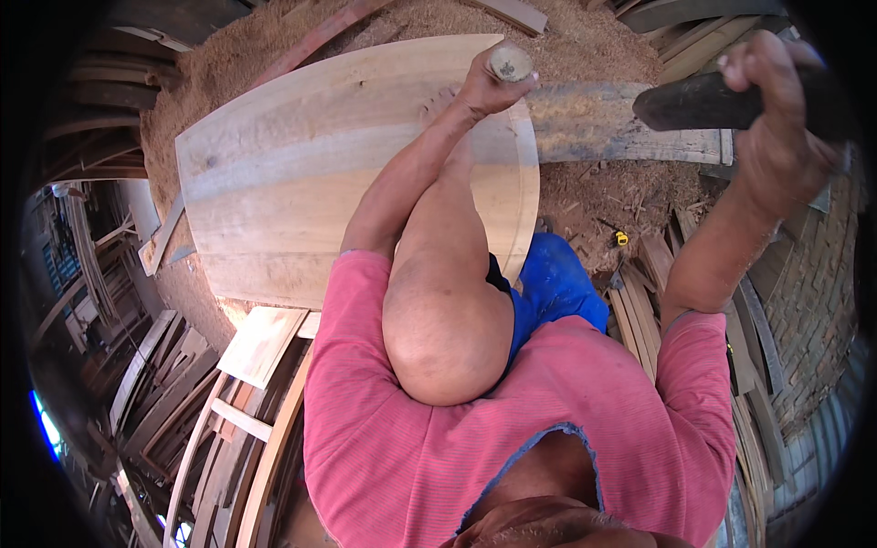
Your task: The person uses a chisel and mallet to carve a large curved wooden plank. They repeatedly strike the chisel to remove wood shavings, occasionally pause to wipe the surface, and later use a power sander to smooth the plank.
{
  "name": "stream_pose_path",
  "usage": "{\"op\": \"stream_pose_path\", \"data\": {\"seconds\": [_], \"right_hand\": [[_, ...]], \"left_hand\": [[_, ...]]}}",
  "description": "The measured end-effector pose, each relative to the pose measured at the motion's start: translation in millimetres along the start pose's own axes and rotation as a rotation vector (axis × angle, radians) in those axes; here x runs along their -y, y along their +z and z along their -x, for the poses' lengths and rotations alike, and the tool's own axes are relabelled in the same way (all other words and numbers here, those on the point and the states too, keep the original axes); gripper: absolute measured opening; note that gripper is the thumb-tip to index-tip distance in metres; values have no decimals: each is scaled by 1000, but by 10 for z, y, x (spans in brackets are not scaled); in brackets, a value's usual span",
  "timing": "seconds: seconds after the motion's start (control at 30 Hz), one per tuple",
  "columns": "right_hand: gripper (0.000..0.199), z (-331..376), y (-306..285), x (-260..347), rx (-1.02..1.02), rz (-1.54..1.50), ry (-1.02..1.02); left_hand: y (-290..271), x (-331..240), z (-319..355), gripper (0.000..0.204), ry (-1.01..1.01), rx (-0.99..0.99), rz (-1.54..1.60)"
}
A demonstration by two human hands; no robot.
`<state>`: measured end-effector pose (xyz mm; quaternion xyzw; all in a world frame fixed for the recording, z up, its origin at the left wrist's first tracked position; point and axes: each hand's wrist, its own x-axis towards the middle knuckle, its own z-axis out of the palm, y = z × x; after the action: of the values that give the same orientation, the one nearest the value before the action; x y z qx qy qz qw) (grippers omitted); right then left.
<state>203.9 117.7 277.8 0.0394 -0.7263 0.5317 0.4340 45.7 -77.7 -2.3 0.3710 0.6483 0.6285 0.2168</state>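
My left hand [489,87] is closed around an upright tool with a round wooden handle [510,63], seen from its butt end. The tool's lower part is hidden, so its tip does not show. It stands over the far right corner of a broad, pale wooden panel [274,164] with curved edges. At the upper right, my right hand [781,137] is raised and gripping a dark wooden mallet [690,105], slightly blurred. The mallet's blunt end points left toward the handle, apart from it. My bare leg [448,320] is bent, with the foot on the panel, partly behind my left hand.
A thick plank [621,137] lies beyond the panel's right edge. Wood shavings [585,201] cover the ground, with a small yellow object [622,238] among them. Stacked boards [260,402] stand at the lower left and more timber at the right, near a brick surface [813,265].
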Motion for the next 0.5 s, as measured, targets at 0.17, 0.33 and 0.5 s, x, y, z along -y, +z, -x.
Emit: {"op": "stream_pose_path", "data": {"seconds": [0.17, 0.33, 0.5], "right_hand": [[12, 43, -41, 48, -13, -23, -32], [16, 131, -76, -40, -22, 40, -63], [21, 435, -12, -314, 55, 337, -129]], "left_hand": [[5, 35, -44, 21, -120, -31, 105], [21, 3, 34, 21, -31, -14, 33], [77, -5, 14, 19, -27, -5, 30]]}}
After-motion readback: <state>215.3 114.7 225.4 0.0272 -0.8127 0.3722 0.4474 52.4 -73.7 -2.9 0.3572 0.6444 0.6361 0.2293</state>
